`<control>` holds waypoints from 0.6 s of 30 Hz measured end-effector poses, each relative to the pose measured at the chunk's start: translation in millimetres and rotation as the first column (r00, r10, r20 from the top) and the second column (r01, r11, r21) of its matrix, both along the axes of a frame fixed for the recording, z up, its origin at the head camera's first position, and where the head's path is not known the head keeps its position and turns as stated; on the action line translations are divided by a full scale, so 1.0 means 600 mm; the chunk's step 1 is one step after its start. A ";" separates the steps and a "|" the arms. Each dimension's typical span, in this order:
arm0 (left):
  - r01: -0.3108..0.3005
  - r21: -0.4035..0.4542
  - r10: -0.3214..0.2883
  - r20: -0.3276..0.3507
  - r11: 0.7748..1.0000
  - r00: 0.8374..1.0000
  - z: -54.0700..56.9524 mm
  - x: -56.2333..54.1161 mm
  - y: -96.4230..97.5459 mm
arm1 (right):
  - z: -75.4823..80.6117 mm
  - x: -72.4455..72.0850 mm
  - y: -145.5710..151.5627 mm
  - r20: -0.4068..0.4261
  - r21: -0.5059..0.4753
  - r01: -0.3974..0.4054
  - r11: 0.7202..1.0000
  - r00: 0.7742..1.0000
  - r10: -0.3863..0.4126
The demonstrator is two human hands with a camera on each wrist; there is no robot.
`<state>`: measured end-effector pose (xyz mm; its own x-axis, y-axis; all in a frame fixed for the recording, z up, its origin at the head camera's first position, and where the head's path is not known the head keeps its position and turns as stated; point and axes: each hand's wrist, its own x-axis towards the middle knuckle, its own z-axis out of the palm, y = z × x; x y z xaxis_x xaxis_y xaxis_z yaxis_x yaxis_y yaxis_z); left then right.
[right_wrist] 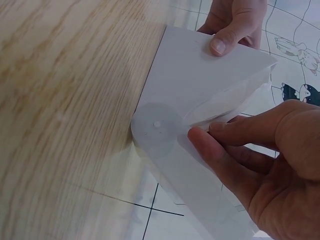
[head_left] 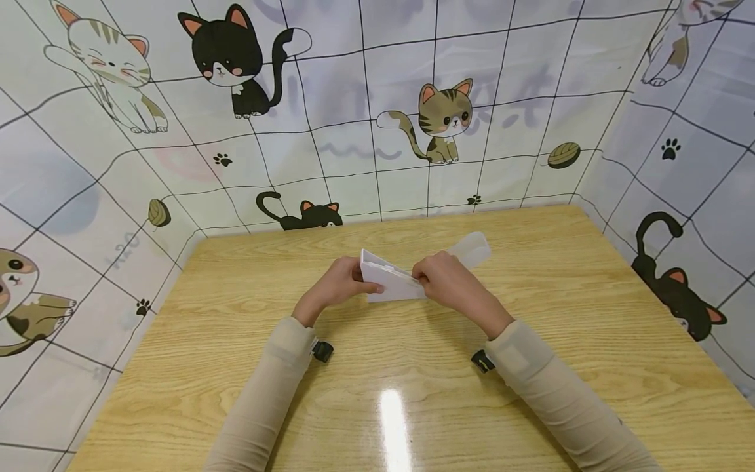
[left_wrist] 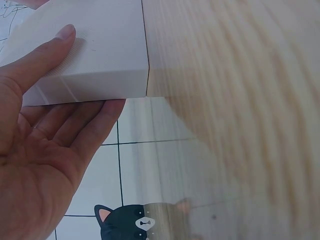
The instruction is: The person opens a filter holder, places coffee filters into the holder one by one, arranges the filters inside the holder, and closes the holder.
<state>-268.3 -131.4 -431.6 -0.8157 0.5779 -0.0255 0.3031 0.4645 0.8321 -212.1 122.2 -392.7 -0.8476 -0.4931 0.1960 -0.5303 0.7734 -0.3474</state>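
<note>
A slim white box (head_left: 392,288) stands on the table, its long opening facing up. At its left end my left hand (head_left: 339,282) grips it, the thumb (left_wrist: 55,50) on the near face and the fingers under the end wall in the left wrist view. A thin whitish film (right_wrist: 235,100) shows along the opening. My right hand (head_left: 451,282) is at the box's right end, thumb and forefinger pinching the film's edge beside a round hinge (right_wrist: 157,125). From that hinge a long white lid (right_wrist: 200,195) swings out; its translucent end (head_left: 472,249) shows behind the right hand.
The wooden table (head_left: 248,406) runs up to a back wall sheet (head_left: 330,144) printed with cats and a grid. Similar sheets hang at the left and right. A light reflection lies on the table's near part.
</note>
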 end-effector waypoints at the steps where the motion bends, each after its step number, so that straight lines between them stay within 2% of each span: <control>1: -0.002 0.000 0.002 0.001 1.000 1.000 0.000 0.000 0.000 | 0.000 0.000 0.000 0.004 -0.001 0.001 1.000 1.000 -0.001; 8: 0.003 0.006 -0.003 -0.001 1.000 1.000 -0.002 -0.001 0.000 | 0.002 0.001 -0.001 0.031 0.007 0.003 1.000 0.999 -0.004; 18: 0.011 0.013 -0.011 -0.003 1.000 1.000 0.001 0.001 -0.001 | 0.024 0.007 0.010 0.052 0.006 0.029 1.000 0.998 -0.029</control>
